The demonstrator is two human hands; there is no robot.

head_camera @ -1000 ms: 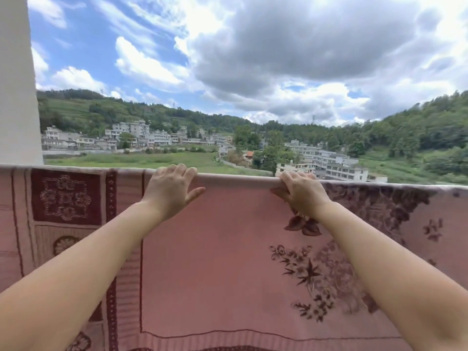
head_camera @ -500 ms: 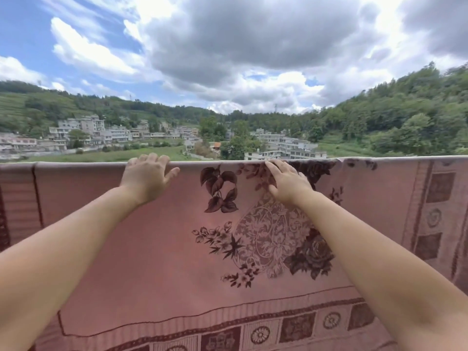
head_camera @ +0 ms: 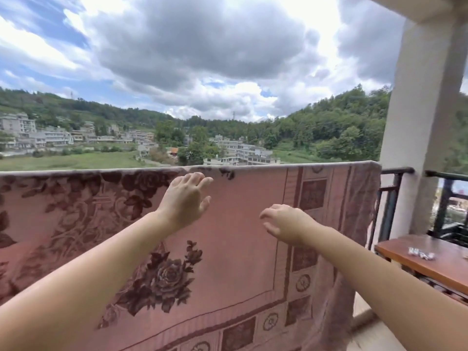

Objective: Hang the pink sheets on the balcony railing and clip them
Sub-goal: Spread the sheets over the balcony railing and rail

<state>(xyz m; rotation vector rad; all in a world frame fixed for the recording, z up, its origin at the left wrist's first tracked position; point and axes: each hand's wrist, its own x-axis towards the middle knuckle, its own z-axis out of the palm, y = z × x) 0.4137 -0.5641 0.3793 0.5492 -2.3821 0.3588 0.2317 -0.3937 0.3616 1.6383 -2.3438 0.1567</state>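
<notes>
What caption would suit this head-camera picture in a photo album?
Both hands, left and right, hover open before a pink floral sheet draped over the balcony railing.

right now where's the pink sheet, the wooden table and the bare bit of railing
pink sheet (head_camera: pixel 235 231), head view, plain middle panel
wooden table (head_camera: pixel 430 267), head view, bare top
railing (head_camera: pixel 397 170), head view, dark top bar

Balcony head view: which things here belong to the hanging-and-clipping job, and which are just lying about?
Belongs to the job:
- pink floral-patterned sheet, draped over the rail
- black metal balcony railing
- left hand, open
- right hand, open
- small pale items on the table, perhaps clips; too small to tell

Just there:
- brown wooden table
- white concrete pillar
</notes>
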